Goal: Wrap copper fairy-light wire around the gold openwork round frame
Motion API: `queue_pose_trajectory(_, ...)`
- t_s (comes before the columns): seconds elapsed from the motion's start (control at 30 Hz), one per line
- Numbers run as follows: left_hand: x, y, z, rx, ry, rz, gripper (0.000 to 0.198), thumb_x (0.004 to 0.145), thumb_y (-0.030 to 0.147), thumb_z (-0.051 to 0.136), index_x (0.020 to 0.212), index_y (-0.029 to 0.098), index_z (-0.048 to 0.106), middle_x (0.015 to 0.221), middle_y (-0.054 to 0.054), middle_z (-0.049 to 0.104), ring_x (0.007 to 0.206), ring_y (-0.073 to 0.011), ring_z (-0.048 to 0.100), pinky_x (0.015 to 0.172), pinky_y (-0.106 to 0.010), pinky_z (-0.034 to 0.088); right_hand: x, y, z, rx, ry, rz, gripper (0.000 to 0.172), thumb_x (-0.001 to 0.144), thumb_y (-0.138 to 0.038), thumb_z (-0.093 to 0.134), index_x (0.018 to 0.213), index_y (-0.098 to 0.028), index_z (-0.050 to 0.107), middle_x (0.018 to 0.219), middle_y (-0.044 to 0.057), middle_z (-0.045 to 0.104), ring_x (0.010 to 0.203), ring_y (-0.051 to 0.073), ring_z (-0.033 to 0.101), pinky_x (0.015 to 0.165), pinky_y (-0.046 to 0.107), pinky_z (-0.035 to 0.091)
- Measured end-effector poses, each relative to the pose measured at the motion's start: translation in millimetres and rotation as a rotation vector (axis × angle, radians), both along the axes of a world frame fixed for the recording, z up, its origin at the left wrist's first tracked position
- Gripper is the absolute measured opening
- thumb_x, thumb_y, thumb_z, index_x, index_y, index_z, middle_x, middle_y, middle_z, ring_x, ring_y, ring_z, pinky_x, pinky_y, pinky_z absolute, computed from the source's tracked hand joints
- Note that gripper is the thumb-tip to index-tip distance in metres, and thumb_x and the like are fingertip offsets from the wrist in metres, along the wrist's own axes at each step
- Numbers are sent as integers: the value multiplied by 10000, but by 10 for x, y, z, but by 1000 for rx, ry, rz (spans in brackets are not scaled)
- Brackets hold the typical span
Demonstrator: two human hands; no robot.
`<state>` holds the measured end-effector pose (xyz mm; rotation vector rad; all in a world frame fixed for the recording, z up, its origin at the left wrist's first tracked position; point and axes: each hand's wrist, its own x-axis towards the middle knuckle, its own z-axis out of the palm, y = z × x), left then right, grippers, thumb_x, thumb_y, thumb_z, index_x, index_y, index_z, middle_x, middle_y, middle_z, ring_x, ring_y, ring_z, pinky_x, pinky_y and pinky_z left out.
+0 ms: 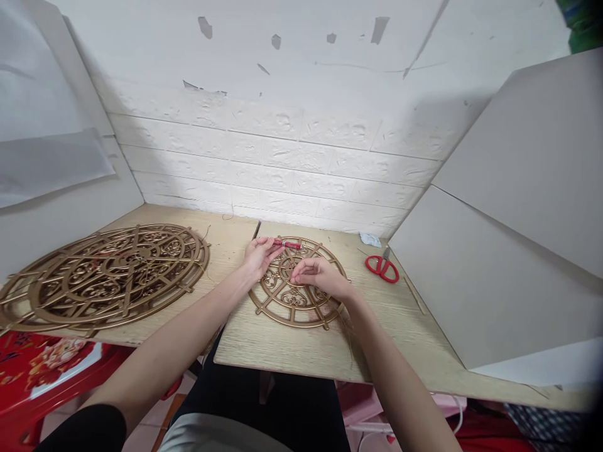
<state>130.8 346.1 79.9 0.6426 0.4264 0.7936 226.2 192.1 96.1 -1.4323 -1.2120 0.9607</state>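
Note:
A small round gold openwork frame (294, 301) lies flat on the wooden table (292, 351) in front of me. My left hand (259, 254) rests on its upper left rim, fingers pinched on a small red-wrapped piece (288, 244). My right hand (316, 274) hovers over the frame's middle with fingers curled together in a pinch; what they hold is too small to make out.
A stack of larger gold openwork discs (110, 273) lies on the table at the left. Red-handled scissors (382, 267) lie at the right near a grey board (509, 251). A white brick wall (282, 163) stands behind. A red plastic stool (42, 370) sits lower left.

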Motion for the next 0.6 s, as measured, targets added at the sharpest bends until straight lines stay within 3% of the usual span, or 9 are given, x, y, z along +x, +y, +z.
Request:
queue_pose_trajectory(0.17,46,18,9,18,-31,37,140,767,1,554,704,121,518,661,-28,622,674,-130,641,826,-398,527,12,83,-94,125,-142,-75,163,709,-335,673,738,-178,637,759,26,662,742,159,614,746,329,478)
queue_pose_trajectory(0.27,40,37,41,-21,-22,42,155,770,-8,542,684,119,520,651,-28,620,666,-132,642,811,-372,538,8,89,-68,185,-88,-136,175,703,-346,678,750,-184,630,792,23,656,760,160,608,744,322,474)
queue_pose_trajectory(0.47,2,36,64,-59,18,1,142,769,-10,539,686,105,550,659,-50,638,635,-124,636,739,-308,556,39,20,42,330,41,-397,174,692,-335,693,774,-198,624,827,15,649,831,161,592,788,308,449)
queue_pose_trajectory(0.6,-5,14,55,-26,27,-10,138,733,-15,580,689,113,552,677,-55,651,656,-136,643,747,-331,556,67,1,51,357,53,-436,199,693,-354,691,787,-194,621,854,23,643,805,158,575,764,305,449)
